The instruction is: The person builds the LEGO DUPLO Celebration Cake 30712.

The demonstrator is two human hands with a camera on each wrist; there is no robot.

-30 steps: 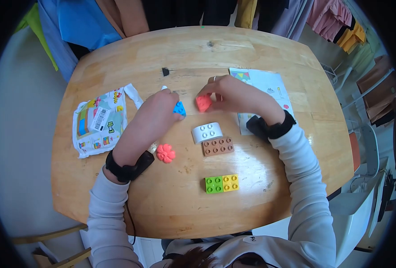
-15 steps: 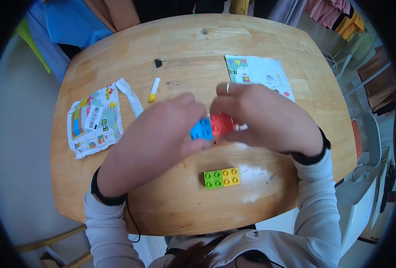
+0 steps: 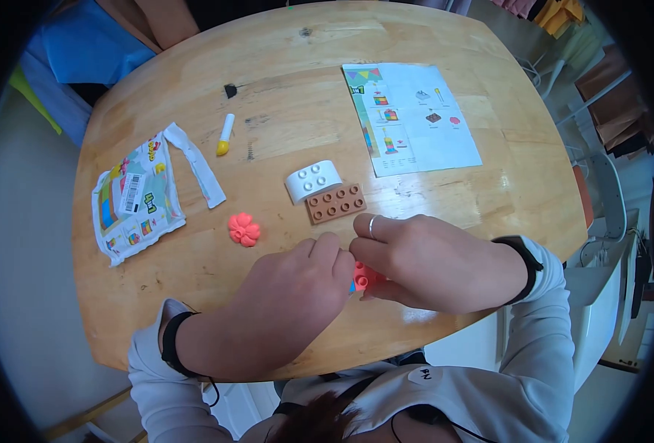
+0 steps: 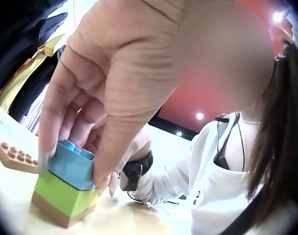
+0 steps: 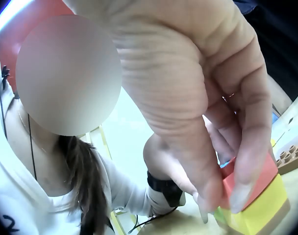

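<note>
My left hand [image 3: 290, 299] pinches a blue brick [image 4: 73, 164] between thumb and fingers, on top of a green brick [image 4: 63, 191] that has a brown layer under it. My right hand [image 3: 434, 262] pinches a red brick [image 5: 252, 183] over a yellow brick [image 5: 261, 210], beside the blue one. In the head view the two hands nearly meet near the table's front edge and hide most of this stack; only part of the red brick [image 3: 362, 277] and a sliver of blue show.
Beyond the hands lie a white arched brick [image 3: 314, 179] and a brown brick [image 3: 336, 204]. Further left are a coral flower piece [image 3: 244, 229], a white-and-yellow stick [image 3: 226, 134], a torn strip [image 3: 195, 166] and a printed bag [image 3: 139, 199]. An instruction sheet [image 3: 415, 122] lies at back right.
Both hands have moved toward the table's front edge with the blue and red bricks, now over the green and yellow ones. The head view has shifted, and the white and brown bricks show again.
</note>
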